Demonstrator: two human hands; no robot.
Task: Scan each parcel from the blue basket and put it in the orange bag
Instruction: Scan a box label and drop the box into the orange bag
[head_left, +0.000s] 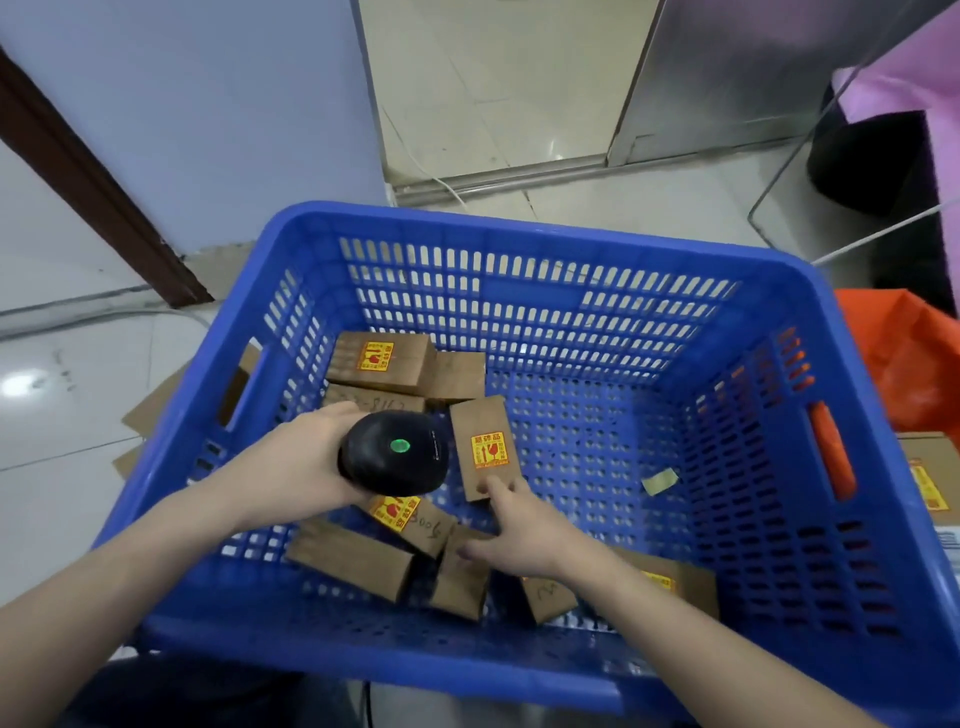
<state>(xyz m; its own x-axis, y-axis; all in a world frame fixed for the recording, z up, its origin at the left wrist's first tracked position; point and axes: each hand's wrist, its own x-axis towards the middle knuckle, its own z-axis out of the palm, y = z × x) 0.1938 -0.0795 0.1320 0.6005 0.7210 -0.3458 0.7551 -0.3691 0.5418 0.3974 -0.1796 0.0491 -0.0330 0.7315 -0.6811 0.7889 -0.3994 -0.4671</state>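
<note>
Blue basket (519, 244) fills mid-frame; everything below placed relative to it. Left hand (296, 467) inside its left half, fingers wrapped round a black scanner (393, 453) w/ green light lit on top. Just right of the scanner, a brown parcel (485, 448) w/ yellow-red sticker stands tilted near basket centre; right hand (519, 530) pinches its lower end, thumb on the front face. Hands apart, scanner and parcel side by side, nearly touching.

More brown parcels: a stack (400, 366) at the basket's back-left, several loose ones (353, 558) along the near wall under the hands. Small yellowish scrap (660, 480) on basket floor, right of centre.

Orange bag (904, 353) sits outside the basket's right wall, partly seen through the slots. Cardboard box (930, 467) just below the bag, at frame edge.
</note>
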